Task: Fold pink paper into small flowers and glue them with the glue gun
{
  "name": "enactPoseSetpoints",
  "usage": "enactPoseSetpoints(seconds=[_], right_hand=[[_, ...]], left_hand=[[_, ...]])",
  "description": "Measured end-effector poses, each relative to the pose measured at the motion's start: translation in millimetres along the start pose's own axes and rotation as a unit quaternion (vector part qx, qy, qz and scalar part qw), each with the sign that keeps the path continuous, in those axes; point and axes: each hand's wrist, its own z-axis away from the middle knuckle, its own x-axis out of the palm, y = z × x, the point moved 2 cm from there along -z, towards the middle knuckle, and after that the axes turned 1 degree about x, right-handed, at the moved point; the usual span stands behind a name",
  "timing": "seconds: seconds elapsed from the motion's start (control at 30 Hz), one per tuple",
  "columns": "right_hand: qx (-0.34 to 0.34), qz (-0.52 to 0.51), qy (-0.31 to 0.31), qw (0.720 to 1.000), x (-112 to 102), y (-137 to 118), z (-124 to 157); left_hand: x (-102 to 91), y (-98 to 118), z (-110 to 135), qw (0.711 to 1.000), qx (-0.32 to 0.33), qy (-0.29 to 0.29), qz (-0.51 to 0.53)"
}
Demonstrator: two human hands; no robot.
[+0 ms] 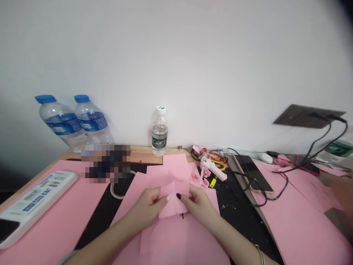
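Both my hands hold a small square of pink paper [174, 200] low in the middle of the view. My left hand [147, 208] grips its left edge with the thumb on top. My right hand [199, 205] pinches the right edge, thumb pressed on the paper. The square lies above larger pink sheets [176, 239] on the dark desk mat. Small pink paper roses [200, 177] sit just beyond my hands, next to a white glue gun [211, 168].
Two large water bottles [73, 123] stand at the back left, a small bottle [159, 133] at the back centre. A white power strip [33, 204] lies at the left. A phone [252, 171], scissors [219, 159], black cables and more pink sheets [303, 206] cover the right side.
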Motion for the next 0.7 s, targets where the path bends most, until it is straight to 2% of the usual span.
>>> enactPoseSetpoints(seconds=[0.13, 0.23, 0.4, 0.53, 0.7], right_hand=[[0.013, -0.075, -0.022, 0.997, -0.3, 1.8, -4.8], [0.019, -0.107, -0.036, 0.993, -1.5, 2.3, -6.8], [0.007, -0.103, -0.033, 0.994, -2.9, -2.4, -5.3], [-0.004, -0.096, -0.022, 0.995, -2.8, -5.2, -3.5], [0.014, -0.147, -0.04, 0.988, -3.4, 3.1, -5.0]], left_hand=[[-0.4, 7.5, -1.6, 0.992, -0.025, -0.041, 0.12], [-1.0, 9.3, -2.5, 0.984, -0.04, -0.062, 0.161], [-3.4, 6.9, -3.8, 0.988, -0.047, -0.043, 0.143], [-5.0, 4.3, -4.2, 0.989, -0.041, -0.052, 0.134], [-10.3, -1.6, -6.1, 0.99, -0.045, -0.035, 0.13]])
